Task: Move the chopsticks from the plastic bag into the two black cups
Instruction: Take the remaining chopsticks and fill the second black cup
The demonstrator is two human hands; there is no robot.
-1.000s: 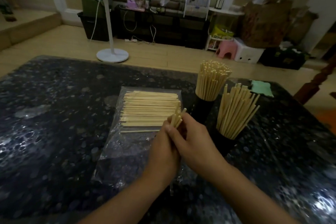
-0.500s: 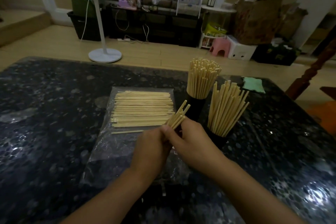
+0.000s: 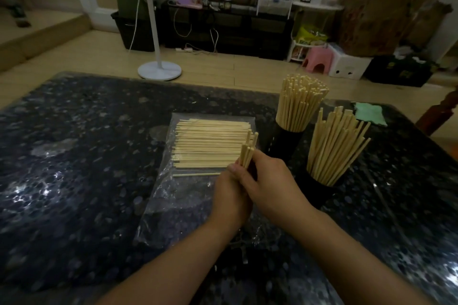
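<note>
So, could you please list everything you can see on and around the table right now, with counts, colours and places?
table: one, dark speckled, foreground.
plastic bag: one, clear, flat at table centre.
loose chopsticks: many, pale wood, lying on the bag.
held chopsticks: a small bundle, pale wood, in both hands.
far cup: one, black, full of chopsticks, right of the bag.
near cup: one, black, full of chopsticks, nearer the right hand.
cloth: one, green, far right of table.
fan stand: one, white, on the floor.
stool: one, pink, on the floor.
left hand: one, grips the bundle.
right hand: one, grips the bundle.
</note>
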